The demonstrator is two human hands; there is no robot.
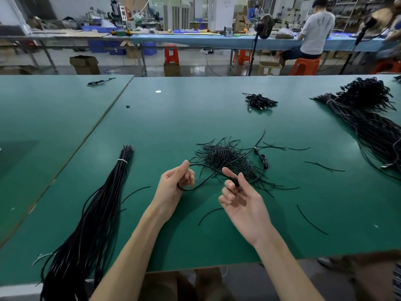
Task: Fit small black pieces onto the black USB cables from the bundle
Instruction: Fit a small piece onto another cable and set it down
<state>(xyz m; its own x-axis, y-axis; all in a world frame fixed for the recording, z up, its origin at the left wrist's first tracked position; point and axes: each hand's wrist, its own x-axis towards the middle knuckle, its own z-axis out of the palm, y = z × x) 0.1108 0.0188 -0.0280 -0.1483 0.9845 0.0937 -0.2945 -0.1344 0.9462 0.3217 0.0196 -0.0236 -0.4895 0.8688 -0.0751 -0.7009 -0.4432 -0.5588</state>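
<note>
Black cable [200,184], spanning left grip [173,185], right grip [240,200]

Okay so the left hand [173,183] and right hand [240,198] are both showing up bare, fingers looking slim. Both forearms [134,246] are running bare too, right down to the bottom edge of the shot. Something brownish [169,285] is peeking out just under the green table [195,246], but it's coming through blurry, so I can't tell whether it's clothing.
</note>
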